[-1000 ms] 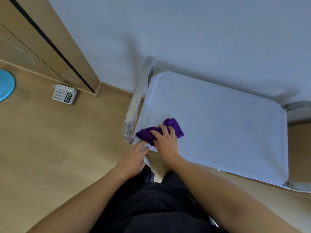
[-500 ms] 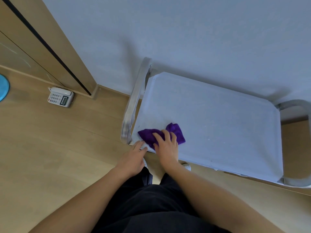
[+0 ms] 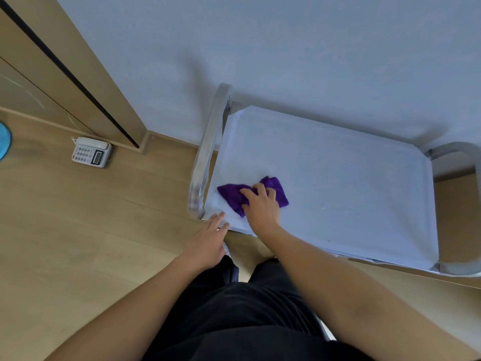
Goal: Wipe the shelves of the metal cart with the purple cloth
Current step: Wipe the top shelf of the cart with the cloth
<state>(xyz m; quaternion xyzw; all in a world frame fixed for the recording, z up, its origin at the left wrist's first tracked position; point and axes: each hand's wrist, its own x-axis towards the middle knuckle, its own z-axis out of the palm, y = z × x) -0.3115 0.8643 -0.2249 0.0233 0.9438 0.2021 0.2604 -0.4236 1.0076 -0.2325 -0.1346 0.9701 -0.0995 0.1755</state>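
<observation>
Now | right hand (image 3: 263, 209) flat, pressing purple cloth (image 3: 231, 195) onto cart top shelf (image 3: 338, 191) | left hand (image 3: 208, 243) fingers straight, touching shelf corner | phone (image 3: 91, 152) key print unreadable

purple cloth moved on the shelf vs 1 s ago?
Yes, slightly. The purple cloth, under the right hand, has slid rightward, away from the cart's left handle rail.

Showing a deep purple cloth (image 3: 230, 194) near the front left corner of a plain pale blue-grey cart shelf (image 3: 351, 183) edged with shiny silver rails (image 3: 205, 157); also showing tan wood-grain floor (image 3: 78, 230), a white-and-grey telephone (image 3: 91, 153), black trousers (image 3: 247, 321).
</observation>
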